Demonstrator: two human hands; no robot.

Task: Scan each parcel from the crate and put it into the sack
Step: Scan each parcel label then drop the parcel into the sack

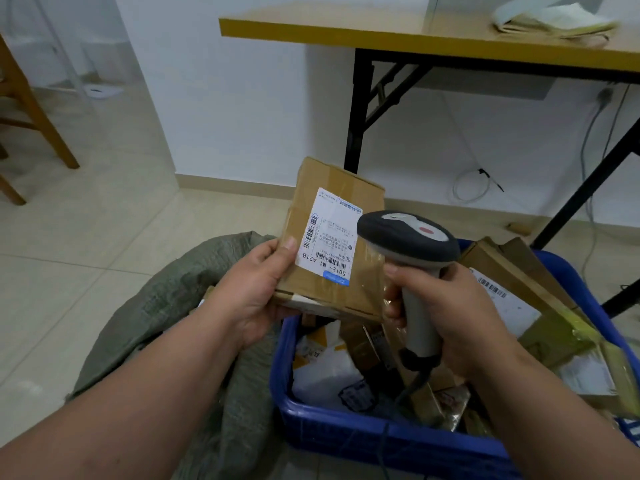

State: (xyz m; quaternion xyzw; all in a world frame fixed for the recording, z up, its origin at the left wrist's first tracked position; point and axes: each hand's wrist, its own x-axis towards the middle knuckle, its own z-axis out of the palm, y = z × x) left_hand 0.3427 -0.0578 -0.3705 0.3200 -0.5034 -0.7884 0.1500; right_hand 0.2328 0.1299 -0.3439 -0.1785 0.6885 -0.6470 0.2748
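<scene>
One camera sits on the person's head. It looks forward and down, close over the crate point(346, 427) and sack point(173, 289).

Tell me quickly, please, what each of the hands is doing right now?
Left hand: closed, holding the cardboard parcel.
Right hand: closed, holding the barcode scanner by its handle.

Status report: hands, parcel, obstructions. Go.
Left hand grips cardboard parcel, label up. Right hand grips barcode scanner beside the label. Sack open at left; nothing blocking.
</scene>
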